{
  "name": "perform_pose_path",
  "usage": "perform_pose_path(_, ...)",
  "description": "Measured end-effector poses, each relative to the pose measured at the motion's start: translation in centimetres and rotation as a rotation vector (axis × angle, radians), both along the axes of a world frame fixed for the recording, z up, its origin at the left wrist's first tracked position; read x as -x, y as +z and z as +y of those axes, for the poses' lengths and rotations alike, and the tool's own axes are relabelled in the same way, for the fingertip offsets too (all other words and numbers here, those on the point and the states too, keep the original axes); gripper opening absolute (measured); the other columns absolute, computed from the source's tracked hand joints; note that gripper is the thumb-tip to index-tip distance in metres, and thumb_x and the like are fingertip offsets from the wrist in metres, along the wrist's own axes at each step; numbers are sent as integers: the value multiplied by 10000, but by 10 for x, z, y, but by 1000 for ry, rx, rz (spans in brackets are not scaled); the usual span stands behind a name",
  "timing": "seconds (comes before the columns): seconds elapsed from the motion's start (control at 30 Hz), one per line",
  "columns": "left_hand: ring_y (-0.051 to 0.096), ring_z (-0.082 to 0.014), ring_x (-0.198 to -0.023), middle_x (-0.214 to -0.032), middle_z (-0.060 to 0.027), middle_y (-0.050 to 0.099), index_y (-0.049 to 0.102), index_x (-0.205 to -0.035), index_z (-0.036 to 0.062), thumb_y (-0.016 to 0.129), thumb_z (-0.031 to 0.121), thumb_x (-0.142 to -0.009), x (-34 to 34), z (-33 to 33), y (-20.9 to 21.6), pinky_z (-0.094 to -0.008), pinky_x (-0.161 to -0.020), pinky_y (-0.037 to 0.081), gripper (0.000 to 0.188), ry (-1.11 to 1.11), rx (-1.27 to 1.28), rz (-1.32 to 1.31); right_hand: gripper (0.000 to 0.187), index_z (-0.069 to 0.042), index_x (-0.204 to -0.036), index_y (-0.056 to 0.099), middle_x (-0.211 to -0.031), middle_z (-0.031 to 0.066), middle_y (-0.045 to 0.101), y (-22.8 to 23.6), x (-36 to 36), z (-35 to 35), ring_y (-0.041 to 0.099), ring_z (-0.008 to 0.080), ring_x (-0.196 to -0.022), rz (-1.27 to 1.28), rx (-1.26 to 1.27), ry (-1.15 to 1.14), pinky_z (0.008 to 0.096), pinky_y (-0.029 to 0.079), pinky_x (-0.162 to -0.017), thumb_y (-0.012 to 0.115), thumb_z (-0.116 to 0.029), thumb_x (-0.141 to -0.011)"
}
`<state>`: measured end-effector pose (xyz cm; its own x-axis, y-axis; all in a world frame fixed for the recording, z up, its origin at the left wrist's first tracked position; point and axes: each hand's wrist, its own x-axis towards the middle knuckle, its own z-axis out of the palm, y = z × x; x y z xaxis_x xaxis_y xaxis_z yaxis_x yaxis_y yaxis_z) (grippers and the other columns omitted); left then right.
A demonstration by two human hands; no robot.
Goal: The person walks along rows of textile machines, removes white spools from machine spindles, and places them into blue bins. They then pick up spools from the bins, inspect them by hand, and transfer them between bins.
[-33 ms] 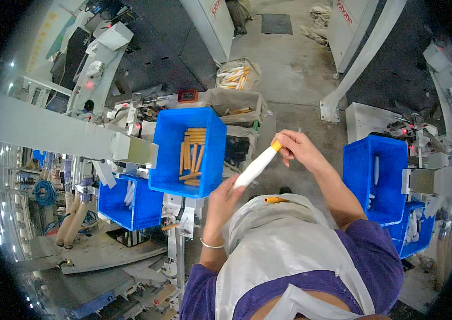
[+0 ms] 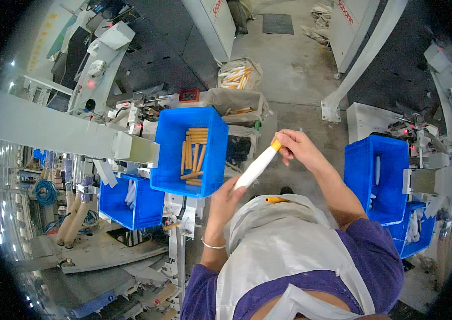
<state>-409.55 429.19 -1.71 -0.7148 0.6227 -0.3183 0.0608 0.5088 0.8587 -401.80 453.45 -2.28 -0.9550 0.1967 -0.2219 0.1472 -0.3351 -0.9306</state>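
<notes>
A white yarn bobbin (image 2: 258,167) wound on a yellow tube slants up to the right between my two hands, in front of my apron. My right hand (image 2: 297,145) pinches the bare yellow end of the tube. Around the lower, yarn-covered end is my left hand (image 2: 227,198), its thumb along the yarn; a bracelet sits on that wrist. Just below the bobbin, a yellow tube (image 2: 276,200) pokes out of the gathered top of my white apron (image 2: 284,234).
At left, a blue bin (image 2: 216,154) holds several yellow tubes, with a lower blue bin (image 2: 151,208) beside it. Two more blue bins, one upper (image 2: 400,176) and one lower (image 2: 427,234), stand right. Ahead is a sack (image 2: 258,74) of bobbins. Machine frames flank the aisle.
</notes>
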Motion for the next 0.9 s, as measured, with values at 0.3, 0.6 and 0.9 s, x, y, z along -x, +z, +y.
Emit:
perform_pose_path(0.3, 369, -82, -562, -759, -34, 430, 414, -1132, -47, 407, 338, -916, 13, -55, -2, -196, -466, 308, 441, 172, -969, -1201, 303, -63, -1135, 541, -791, -2, 562, 10, 68, -72, 489, 57, -641, 151, -131, 200, 198, 415, -557, 560, -165, -850)
perform_pose_path(0.6, 372, -103, -566, -802, -62, 444, 395, -1147, -40, 388, 307, -927, 16, -87, -20, -209, -458, 333, 411, 291, -1214, -1370, 223, -24, -989, 610, -760, 47, 611, 12, 97, -125, 551, 108, -660, 173, -341, 265, 249, 444, -580, 568, -174, -830)
perform_pose_path(0.9, 499, -140, -684, -884, -100, 539, 442, -1068, 6, 491, 229, -892, 15, -87, -25, -242, -578, 406, 288, 330, -933, -929, 149, -20, -857, 585, -653, 34, 568, -4, 99, -131, 522, 109, -588, 184, -498, 83, 254, 433, -556, 511, -148, -839)
